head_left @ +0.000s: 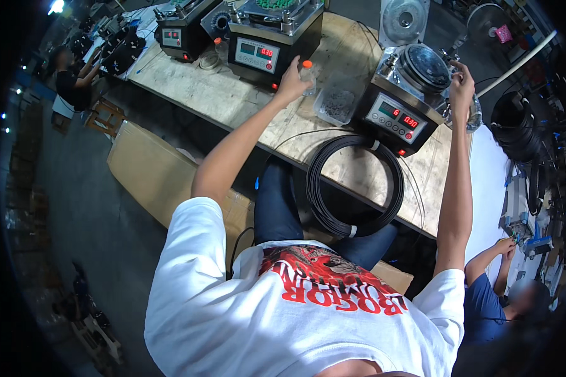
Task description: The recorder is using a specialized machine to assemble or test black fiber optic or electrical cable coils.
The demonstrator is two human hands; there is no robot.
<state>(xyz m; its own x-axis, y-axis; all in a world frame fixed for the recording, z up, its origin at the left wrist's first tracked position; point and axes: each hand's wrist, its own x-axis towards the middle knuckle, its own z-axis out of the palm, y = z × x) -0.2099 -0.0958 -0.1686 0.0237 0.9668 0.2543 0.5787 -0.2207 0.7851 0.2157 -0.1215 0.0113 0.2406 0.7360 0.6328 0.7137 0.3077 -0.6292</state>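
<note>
My left hand [292, 83] is closed around the side of a small clear bottle [309, 80] with an orange cap, in front of the middle machine. My right hand [462, 88] reaches to the right side of the nearest machine [393, 119], beside its round metal bowl [425, 66]. Its fingers are curled at the bowl's edge; what they grip is hidden. Red digits glow on that machine's panel. A clear plastic tub [336, 105] of small dark grey pieces stands between the bottle and this machine.
A coil of black cable [314, 182] hangs over the table's front edge. The middle machine [258, 55] carries green pieces on top; another machine [173, 38] stands farther left. Cardboard [151, 166] leans below the table. People work at the far left [75, 81] and lower right [487, 308].
</note>
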